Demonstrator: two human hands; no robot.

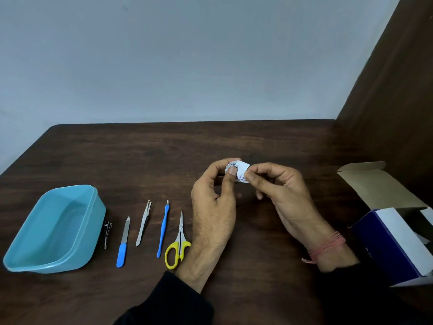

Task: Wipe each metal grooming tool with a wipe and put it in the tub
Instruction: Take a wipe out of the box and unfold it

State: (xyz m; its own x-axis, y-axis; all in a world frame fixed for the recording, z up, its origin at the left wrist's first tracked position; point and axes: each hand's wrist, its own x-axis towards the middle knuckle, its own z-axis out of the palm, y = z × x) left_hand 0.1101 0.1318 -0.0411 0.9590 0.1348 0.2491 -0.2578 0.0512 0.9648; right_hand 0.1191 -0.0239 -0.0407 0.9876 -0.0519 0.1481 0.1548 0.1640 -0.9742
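Observation:
A small white wipe packet (pixel 240 171) with printed text is held above the table's middle. My left hand (pixel 214 202) pinches its left side between thumb and fingers, and my right hand (pixel 281 193) pinches its right side. An empty light blue tub (pixel 28 259) stands at the left. To its right lie, in a row, a nail clipper (pixel 107 233), a blue-handled nail file (pixel 123 242), metal tweezers (pixel 143 223), a blue cuticle pusher (pixel 162 228) and yellow-handled scissors (pixel 178 242).
The dark wooden table (pixel 164 148) runs back to a grey wall. An open blue and white cardboard box (pixel 396 233) sits at the right edge, flap raised. A dark wooden panel stands at the far right.

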